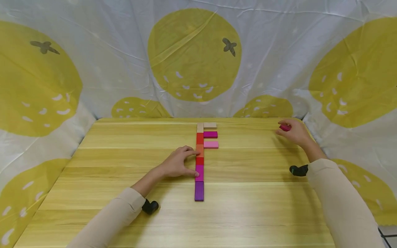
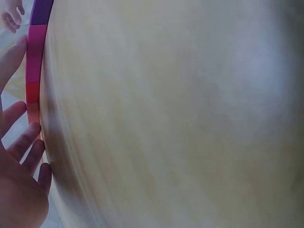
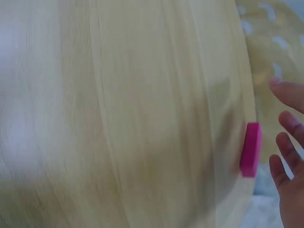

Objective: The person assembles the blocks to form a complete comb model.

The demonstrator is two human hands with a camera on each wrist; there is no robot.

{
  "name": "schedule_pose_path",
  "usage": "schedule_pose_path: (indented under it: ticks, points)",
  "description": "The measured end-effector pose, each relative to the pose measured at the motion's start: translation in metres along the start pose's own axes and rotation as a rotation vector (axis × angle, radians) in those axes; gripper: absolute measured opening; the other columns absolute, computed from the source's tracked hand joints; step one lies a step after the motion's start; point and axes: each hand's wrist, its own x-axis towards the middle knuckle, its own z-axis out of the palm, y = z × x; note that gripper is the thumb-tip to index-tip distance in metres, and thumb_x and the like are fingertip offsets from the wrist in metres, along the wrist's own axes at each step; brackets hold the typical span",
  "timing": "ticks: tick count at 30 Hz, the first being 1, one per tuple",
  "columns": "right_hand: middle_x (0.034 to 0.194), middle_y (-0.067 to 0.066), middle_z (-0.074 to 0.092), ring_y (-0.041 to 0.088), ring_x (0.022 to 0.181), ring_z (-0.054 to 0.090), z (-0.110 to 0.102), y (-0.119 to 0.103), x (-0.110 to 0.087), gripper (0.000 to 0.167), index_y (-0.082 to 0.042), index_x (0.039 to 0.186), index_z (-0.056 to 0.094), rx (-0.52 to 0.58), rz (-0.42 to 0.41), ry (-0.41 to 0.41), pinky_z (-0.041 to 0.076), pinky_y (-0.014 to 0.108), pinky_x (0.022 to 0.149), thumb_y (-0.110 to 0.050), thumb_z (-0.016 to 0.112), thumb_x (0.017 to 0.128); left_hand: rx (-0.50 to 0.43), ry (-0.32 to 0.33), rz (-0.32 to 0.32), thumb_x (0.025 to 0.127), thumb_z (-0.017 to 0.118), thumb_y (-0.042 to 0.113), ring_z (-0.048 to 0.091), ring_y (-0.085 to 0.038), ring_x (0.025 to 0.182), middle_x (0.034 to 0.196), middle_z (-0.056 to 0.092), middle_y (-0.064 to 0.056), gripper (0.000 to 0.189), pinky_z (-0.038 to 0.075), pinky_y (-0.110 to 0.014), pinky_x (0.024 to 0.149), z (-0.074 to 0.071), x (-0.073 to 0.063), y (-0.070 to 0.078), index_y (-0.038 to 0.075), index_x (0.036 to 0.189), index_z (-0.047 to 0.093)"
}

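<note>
A line of coloured blocks runs from front to back along the table's middle. My left hand (image 1: pixel 178 162) lies just left of it, thumb touching the magenta block (image 1: pixel 199 172) and a fingertip at the orange block (image 1: pixel 200 150). Between those two sits a red block (image 1: pixel 200 161); a purple block (image 1: pixel 199 191) forms the near end. At the far right corner, my right hand (image 1: pixel 296 131) is spread around a dark pink block (image 1: pixel 285 127). In the right wrist view, the same pink block (image 3: pixel 251 150) stands apart from the fingers.
Right of the line, a pale wood block (image 1: pixel 210 126), a magenta block (image 1: pixel 210 134) and a light pink block (image 1: pixel 211 145) stick out sideways. The wooden table (image 1: pixel 124 172) meets a hanging cloth (image 1: pixel 124 51) with yellow fruit prints at its back and sides.
</note>
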Motion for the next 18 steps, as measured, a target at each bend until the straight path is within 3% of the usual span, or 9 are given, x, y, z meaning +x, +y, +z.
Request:
schedule_pose_path:
  ticks: [4, 11, 15, 18]
  points:
    - [0.127, 0.034, 0.059, 0.049, 0.108, 0.061, -0.002, 0.016, -0.005, 0.051, 0.010, 0.134, 0.061, -0.033, 0.058, 0.021, 0.050, 0.054, 0.085, -0.024, 0.074, 0.098, 0.001, -0.001, 0.004, 0.079, 0.087, 0.052, 0.047, -0.029, 0.131, 0.141, 0.052, -0.008, 0.084, 0.038, -0.052, 0.109, 0.001, 0.000, 0.000, 0.018, 0.149, 0.058]
    - [0.139, 0.040, 0.048, 0.055, 0.119, 0.048, -0.001, 0.035, -0.007, 0.059, 0.013, 0.144, 0.049, -0.025, 0.116, 0.037, 0.041, 0.066, 0.096, -0.018, 0.071, 0.099, -0.010, 0.005, 0.003, 0.079, 0.088, 0.050, 0.046, -0.030, 0.131, 0.141, 0.052, -0.008, 0.082, 0.037, -0.052, 0.109, 0.001, -0.001, 0.000, 0.018, 0.149, 0.058]
    - [0.136, 0.045, 0.046, 0.056, 0.114, 0.049, 0.003, 0.041, -0.006, 0.069, 0.020, 0.147, 0.037, -0.054, 0.119, 0.010, 0.040, 0.065, 0.096, -0.018, 0.069, 0.100, -0.009, 0.006, 0.002, 0.079, 0.087, 0.051, 0.046, -0.030, 0.132, 0.142, 0.052, -0.008, 0.082, 0.037, -0.052, 0.109, 0.000, -0.001, 0.000, 0.018, 0.149, 0.058]
    - [0.132, 0.045, 0.047, 0.057, 0.114, 0.049, 0.007, 0.045, -0.005, 0.064, 0.021, 0.145, 0.038, -0.083, 0.140, 0.017, 0.039, 0.065, 0.097, -0.019, 0.064, 0.103, -0.010, 0.007, 0.005, 0.079, 0.087, 0.052, 0.046, -0.030, 0.131, 0.142, 0.052, -0.009, 0.082, 0.037, -0.053, 0.109, 0.000, -0.001, 0.001, 0.018, 0.148, 0.059]
